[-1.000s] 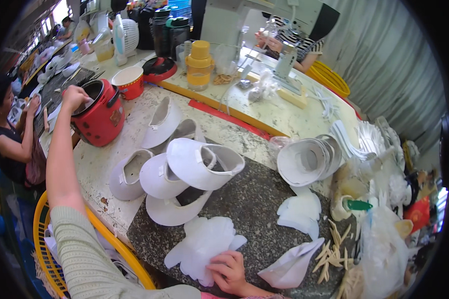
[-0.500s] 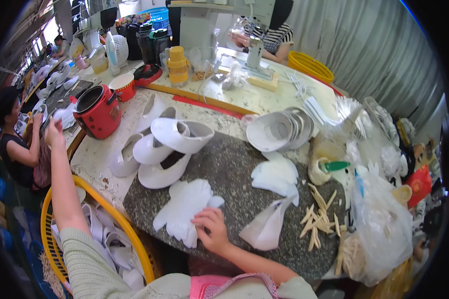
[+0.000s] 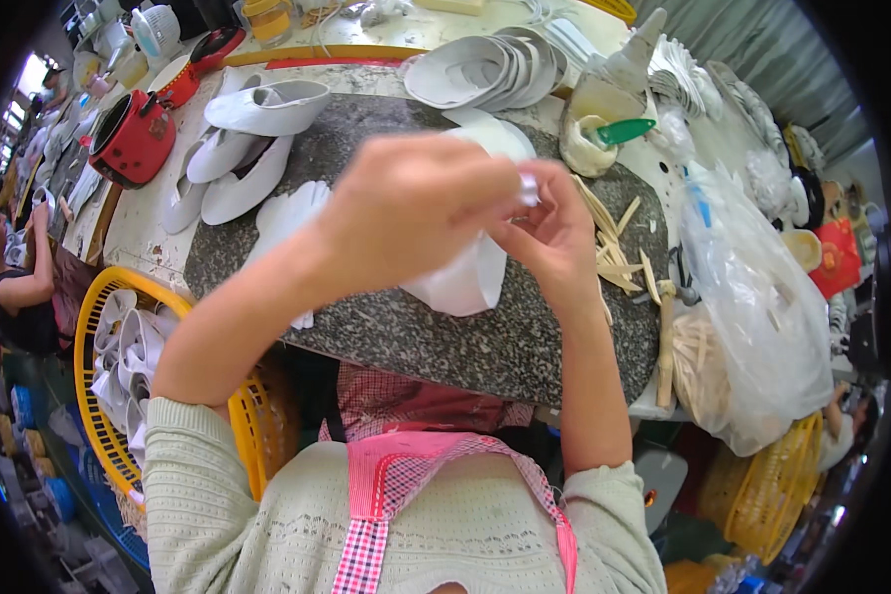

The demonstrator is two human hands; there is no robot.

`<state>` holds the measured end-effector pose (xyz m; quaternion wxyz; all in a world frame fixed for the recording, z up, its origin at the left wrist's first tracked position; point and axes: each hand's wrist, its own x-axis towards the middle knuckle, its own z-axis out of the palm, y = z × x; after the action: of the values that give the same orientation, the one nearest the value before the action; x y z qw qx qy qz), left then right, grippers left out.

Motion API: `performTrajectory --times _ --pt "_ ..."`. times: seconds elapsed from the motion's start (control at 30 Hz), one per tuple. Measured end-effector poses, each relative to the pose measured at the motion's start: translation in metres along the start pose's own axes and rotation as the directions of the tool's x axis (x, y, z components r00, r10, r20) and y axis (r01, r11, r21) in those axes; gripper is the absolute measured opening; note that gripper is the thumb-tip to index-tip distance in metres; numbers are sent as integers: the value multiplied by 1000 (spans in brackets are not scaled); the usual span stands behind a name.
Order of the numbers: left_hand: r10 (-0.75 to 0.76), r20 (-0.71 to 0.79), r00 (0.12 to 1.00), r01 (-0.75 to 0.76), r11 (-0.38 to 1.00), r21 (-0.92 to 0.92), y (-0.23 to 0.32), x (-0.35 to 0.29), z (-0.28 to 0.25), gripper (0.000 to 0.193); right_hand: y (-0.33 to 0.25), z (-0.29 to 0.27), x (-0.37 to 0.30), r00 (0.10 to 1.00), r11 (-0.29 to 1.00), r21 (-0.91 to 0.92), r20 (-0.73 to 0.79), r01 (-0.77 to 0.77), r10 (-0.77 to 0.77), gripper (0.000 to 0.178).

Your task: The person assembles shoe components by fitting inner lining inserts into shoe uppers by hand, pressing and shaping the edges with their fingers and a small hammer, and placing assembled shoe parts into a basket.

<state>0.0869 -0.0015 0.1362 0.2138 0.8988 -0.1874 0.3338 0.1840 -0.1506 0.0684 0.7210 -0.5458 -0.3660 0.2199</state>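
My left hand [image 3: 411, 213] is raised over the dark speckled stone slab [image 3: 436, 346], smeared by motion, its fingers closed toward my right hand. A small white piece [image 3: 528, 190], too blurred to name, shows at its fingertips. Against that piece my right hand [image 3: 554, 243] meets the left, with thumb and fingers bent in a pinch. Below both hands a white shoe upper [image 3: 475, 282] lies on the slab. White flat pieces [image 3: 495, 136] lie behind my hands, and other white pieces [image 3: 292, 213] are partly hidden by my left forearm.
White shoe uppers [image 3: 247, 178] stand stacked at left, near a red pot [image 3: 134, 139]. Nested white pieces [image 3: 475, 69] sit at the back. Wooden sticks [image 3: 619, 233], a glue container [image 3: 586, 153] and a plastic bag [image 3: 752, 317] are at right. A yellow basket [image 3: 87, 366] holds uppers.
My left hand has swung from the far left to the middle and joined my right. The right hand has left the white pieces and risen to the right. My view has tilted down.
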Motion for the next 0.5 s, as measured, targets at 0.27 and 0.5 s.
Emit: performTrajectory --times 0.27,0.5 --pt "-473 69 878 478 871 -112 14 -37 27 68 27 -47 -79 952 975 -64 -215 211 -220 22" --pt "-571 677 464 857 97 -506 -23 -102 75 45 53 -43 -103 880 773 -552 -137 313 -455 31"
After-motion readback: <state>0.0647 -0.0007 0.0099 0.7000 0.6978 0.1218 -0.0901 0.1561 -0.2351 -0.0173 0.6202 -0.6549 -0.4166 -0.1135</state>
